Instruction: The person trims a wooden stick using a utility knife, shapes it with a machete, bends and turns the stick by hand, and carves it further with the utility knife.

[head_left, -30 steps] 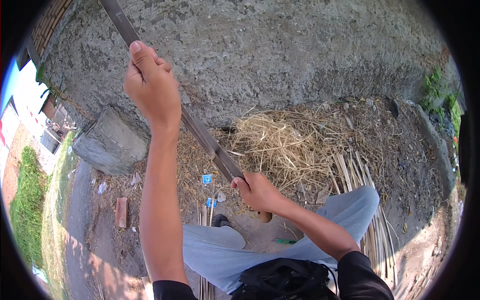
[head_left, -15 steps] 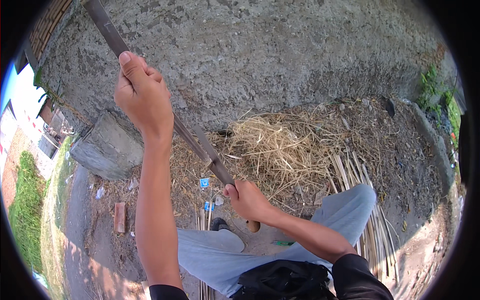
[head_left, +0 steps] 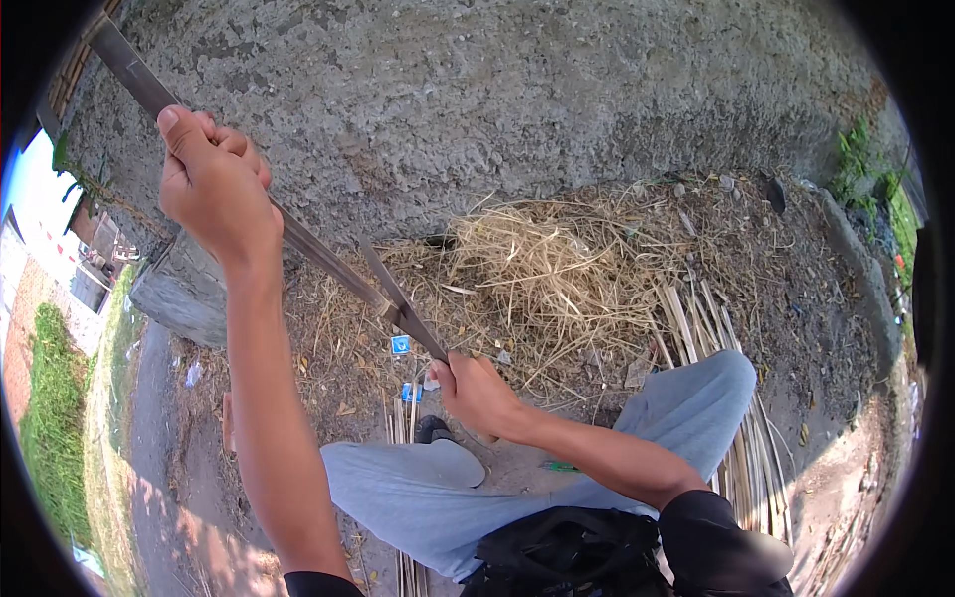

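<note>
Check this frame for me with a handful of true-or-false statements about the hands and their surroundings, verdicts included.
1. The left hand grips a long dark strip. True.
2. The right hand is empty. False: it grips a tool with a dark blade.
3. The blade crosses the strip near the end closer to the right hand. True.
4. The straw heap lies to the left of the left forearm. False: it lies to the right, near the foot of the rough grey wall.
5. Two small blue packets lie on the ground. True.
6. The trousers are red. False: they are pale blue-grey.
</note>
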The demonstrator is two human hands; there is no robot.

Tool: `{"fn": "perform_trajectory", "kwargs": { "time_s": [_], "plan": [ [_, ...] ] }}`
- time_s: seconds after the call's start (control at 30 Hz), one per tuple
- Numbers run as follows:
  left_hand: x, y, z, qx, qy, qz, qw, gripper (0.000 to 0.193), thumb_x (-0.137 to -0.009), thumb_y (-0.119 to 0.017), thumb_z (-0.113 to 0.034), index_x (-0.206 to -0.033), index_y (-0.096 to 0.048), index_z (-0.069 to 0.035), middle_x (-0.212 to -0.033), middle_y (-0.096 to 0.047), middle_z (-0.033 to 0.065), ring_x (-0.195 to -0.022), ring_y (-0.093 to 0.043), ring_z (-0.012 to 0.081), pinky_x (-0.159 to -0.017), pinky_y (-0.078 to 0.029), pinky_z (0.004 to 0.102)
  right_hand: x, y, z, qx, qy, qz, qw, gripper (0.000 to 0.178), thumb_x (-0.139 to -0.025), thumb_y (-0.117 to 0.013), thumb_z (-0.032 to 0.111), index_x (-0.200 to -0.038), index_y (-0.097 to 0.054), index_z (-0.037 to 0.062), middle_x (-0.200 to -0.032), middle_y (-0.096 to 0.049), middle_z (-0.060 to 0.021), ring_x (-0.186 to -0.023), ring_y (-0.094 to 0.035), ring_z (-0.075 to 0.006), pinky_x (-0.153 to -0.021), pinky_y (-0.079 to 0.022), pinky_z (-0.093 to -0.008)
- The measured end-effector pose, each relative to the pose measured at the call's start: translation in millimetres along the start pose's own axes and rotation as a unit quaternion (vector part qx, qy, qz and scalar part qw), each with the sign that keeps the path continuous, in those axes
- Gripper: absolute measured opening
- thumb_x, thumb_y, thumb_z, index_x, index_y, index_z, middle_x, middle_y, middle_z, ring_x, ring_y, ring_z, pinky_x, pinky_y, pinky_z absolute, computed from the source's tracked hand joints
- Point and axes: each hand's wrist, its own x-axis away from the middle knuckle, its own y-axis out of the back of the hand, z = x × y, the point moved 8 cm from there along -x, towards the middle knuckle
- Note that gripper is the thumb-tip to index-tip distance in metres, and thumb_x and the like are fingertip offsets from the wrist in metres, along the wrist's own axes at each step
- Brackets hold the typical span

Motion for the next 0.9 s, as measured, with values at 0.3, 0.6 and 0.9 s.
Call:
{"fn": "perform_trajectory", "kwargs": {
  "time_s": [0.3, 0.6, 0.9],
  "plan": [
    [-19, 26, 17, 0.000, 0.007, -0.025, 1.000, 0.040, -0.102, -0.042, -0.041, -0.079, -0.042, -0.009, -0.057, -0.032, -0.0035, -0.044, -0.027, 0.0053, -0.040, -0.020, 0.0234, -19, -62, -131, 0.064, -0.041, 0.037, 0.996, 0.027, -0.095, -0.047, 0.018, -0.089, -0.059, -0.0050, -0.071, -0.064, -0.0242, -0.069, -0.065, -0.0419, -0.067, -0.052, -0.0469],
    [-31, 45, 6, -0.053, -0.036, -0.040, 0.997, 0.034, -0.103, -0.038, -0.031, -0.081, -0.042, -0.006, -0.062, -0.031, -0.0013, -0.049, -0.025, 0.0073, -0.043, -0.019, 0.0243, -27, -83, -141, 0.039, -0.039, -0.009, 0.998, 0.030, -0.093, -0.048, 0.021, -0.085, -0.060, -0.0053, -0.073, -0.064, -0.0261, -0.069, -0.064, -0.0426, -0.069, -0.052, -0.0484],
    [-37, 50, 17, -0.090, -0.054, -0.046, 0.993, 0.030, -0.103, -0.038, -0.027, -0.079, -0.040, -0.008, -0.061, -0.028, -0.0012, -0.049, -0.022, 0.0079, -0.044, -0.018, 0.0254, -19, -85, -160, 0.072, -0.093, 0.050, 0.992, 0.026, -0.088, -0.053, 0.018, -0.090, -0.062, -0.0066, -0.081, -0.065, -0.0296, -0.075, -0.065, -0.0466, -0.071, -0.053, -0.0525]
  ]
}}
